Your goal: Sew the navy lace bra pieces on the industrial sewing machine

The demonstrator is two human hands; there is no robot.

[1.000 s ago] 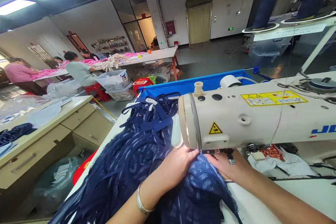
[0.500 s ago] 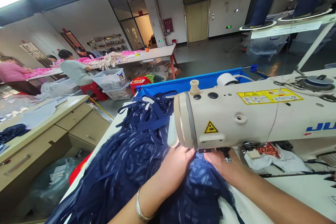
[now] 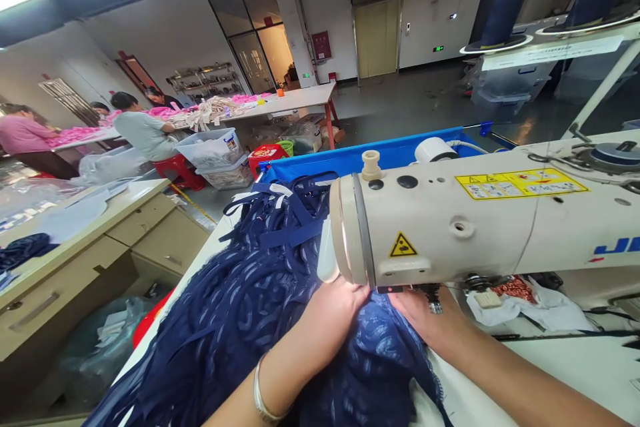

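A navy lace fabric piece (image 3: 383, 340) lies under the head of a white sewing machine (image 3: 415, 227). My left hand (image 3: 335, 313), with a silver bangle at the wrist, is closed on its left side, fingers pressed together close to the needle area. On the opposite side, my right hand (image 3: 425, 310) grips the fabric edge, partly covered by the machine head. The fingertips of both hands and the needle are hidden beneath the head. A big heap of navy lace garments with straps (image 3: 240, 300) spreads left of my left hand.
Behind the machine hangs a blue cloth bin (image 3: 320, 163). Navy thread cones (image 3: 505, 13) stand on a rack at upper right. A drawer desk (image 3: 95, 247) is at left. Farther back, several people sit or stand at a long table (image 3: 300, 100) with pink pieces.
The lace between my hands has shifted slightly, its lower right edge lying differently. Both hands stay almost in place by the machine head. The view has moved a little.
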